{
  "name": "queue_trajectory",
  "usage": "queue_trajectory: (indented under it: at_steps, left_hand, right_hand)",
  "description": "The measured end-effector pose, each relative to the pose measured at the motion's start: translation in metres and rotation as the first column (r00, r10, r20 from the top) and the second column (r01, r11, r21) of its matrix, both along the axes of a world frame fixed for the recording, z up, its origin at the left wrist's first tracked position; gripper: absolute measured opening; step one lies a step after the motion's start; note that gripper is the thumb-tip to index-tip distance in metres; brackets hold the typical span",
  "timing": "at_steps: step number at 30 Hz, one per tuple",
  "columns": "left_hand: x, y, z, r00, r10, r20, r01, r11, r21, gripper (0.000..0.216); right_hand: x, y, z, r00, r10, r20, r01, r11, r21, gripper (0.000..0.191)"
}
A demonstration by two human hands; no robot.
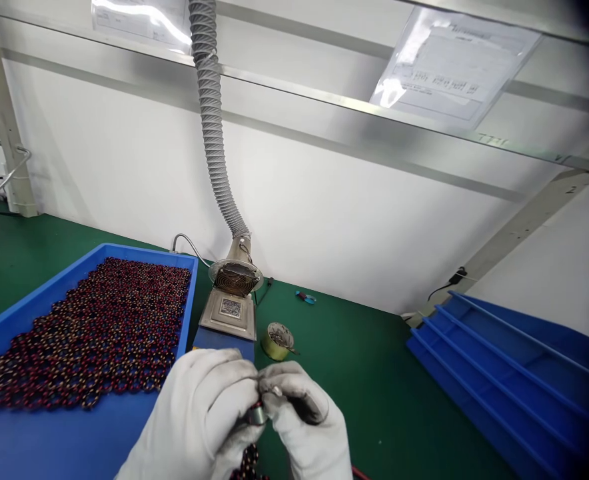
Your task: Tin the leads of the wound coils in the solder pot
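In the head view, 2 white-gloved hands were seen close together at the lower middle, over the green worktop (374, 380). By the left hand (199, 407), a small part (256, 415) with a silvery face was held low between the fingers, the grip closed about it. The right hand (309, 413) was curled, its fingertips brought up just beside the part; whether anything was pinched in that grip could not be told.

More rings (248, 461), dark and flecked with red, were partly hidden beneath the hands. To the left, a blue tray (193, 300) was spread with many rings (119, 320), dark with red and gold flecks, packed side by side.

Beyond the hands, a metal box (230, 313) was placed near the tray, with a round hood (235, 279) above it, joined to a ribbed grey hose (210, 113). Just right of the box, a tin (274, 343) was set, with small dark bits inside, and behind it a blue tool (305, 297) was laid. At the far right, blue trays (504, 380) were stacked at a tilt. Overhead, 2 sheets (449, 67) (142, 23) in clear sleeves were hung.
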State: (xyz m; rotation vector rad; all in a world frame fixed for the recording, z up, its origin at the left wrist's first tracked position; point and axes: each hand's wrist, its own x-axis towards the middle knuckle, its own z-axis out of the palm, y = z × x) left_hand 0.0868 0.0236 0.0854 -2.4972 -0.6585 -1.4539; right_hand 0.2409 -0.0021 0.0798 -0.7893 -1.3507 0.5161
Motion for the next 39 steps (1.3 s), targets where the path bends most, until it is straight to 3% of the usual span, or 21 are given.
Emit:
queue_trajectory:
  at_steps: [2,5,7,9,11,13,15,17,20,24,27,30,33,36,39]
  left_hand:
    - [0.001,-0.001,0.000,1.000,0.031,0.001,-0.031,0.999,0.027,0.016]
    - [0.002,-0.002,0.003,0.999,0.017,0.045,-0.017,1.000,0.008,0.015]
    - [0.003,-0.002,0.004,0.996,0.000,0.085,0.001,1.000,-0.020,0.016]
    - [0.003,-0.002,0.004,0.995,-0.004,0.103,0.008,0.999,-0.036,0.019]
    - [0.002,-0.001,0.003,0.995,0.009,0.101,-0.006,0.999,-0.033,0.020]
    - [0.001,0.000,0.001,0.996,0.030,0.080,-0.030,1.000,-0.003,0.020]
    - [-0.001,0.001,-0.001,0.997,0.054,0.061,-0.056,0.998,0.021,0.022]
    - [-0.004,0.004,-0.002,0.998,0.036,0.050,-0.037,0.999,0.008,0.024]
    - [-0.008,0.009,-0.001,0.993,-0.087,0.074,0.094,0.990,-0.101,0.027]
    - [-0.011,0.014,-0.002,0.950,-0.202,0.240,0.263,0.929,-0.259,0.019]
    - [-0.010,0.014,-0.004,0.860,-0.182,0.477,0.405,0.812,-0.420,0.022]
    - [-0.013,0.014,-0.003,0.743,-0.020,0.669,0.515,0.654,-0.553,0.020]
    - [-0.016,0.014,0.000,0.756,0.088,0.649,0.490,0.581,-0.650,0.012]
    - [-0.013,0.014,0.001,0.829,-0.033,0.558,0.476,0.564,-0.675,0.025]
    - [-0.006,0.013,-0.002,0.764,-0.102,0.637,0.548,0.624,-0.557,0.018]
  right_hand:
    - [-0.003,-0.004,-0.001,0.984,-0.166,-0.066,0.169,0.985,0.041,0.014]
    - [-0.001,-0.012,-0.001,0.860,-0.456,-0.230,0.472,0.881,0.021,0.012]
    - [0.002,-0.015,0.001,0.833,-0.481,-0.273,0.490,0.871,-0.041,0.010]
    - [0.002,-0.015,0.005,0.892,-0.375,-0.253,0.346,0.926,-0.153,0.014]
    - [-0.003,-0.010,0.007,0.956,-0.185,-0.227,0.121,0.956,-0.269,0.022]
    - [-0.009,-0.001,0.004,0.974,0.024,-0.224,-0.101,0.934,-0.343,0.026]
    - [-0.015,0.009,-0.006,0.948,0.137,-0.289,-0.237,0.908,-0.346,0.027]
    - [-0.017,0.018,-0.019,0.909,0.129,-0.396,-0.271,0.905,-0.327,0.029]
    - [-0.017,0.027,-0.034,0.850,0.114,-0.514,-0.315,0.892,-0.323,0.031]
    - [-0.016,0.028,-0.032,0.804,0.153,-0.574,-0.418,0.832,-0.364,0.030]
    - [-0.018,0.027,-0.029,0.794,0.208,-0.572,-0.483,0.786,-0.385,0.027]
    - [-0.016,0.029,-0.033,0.762,0.266,-0.591,-0.556,0.736,-0.386,0.027]
    - [-0.009,0.033,-0.038,0.723,0.274,-0.634,-0.596,0.711,-0.372,0.023]
    - [-0.002,0.039,-0.038,0.712,0.285,-0.642,-0.621,0.683,-0.385,0.016]
    - [-0.001,0.043,-0.033,0.696,0.314,-0.645,-0.662,0.630,-0.407,0.015]
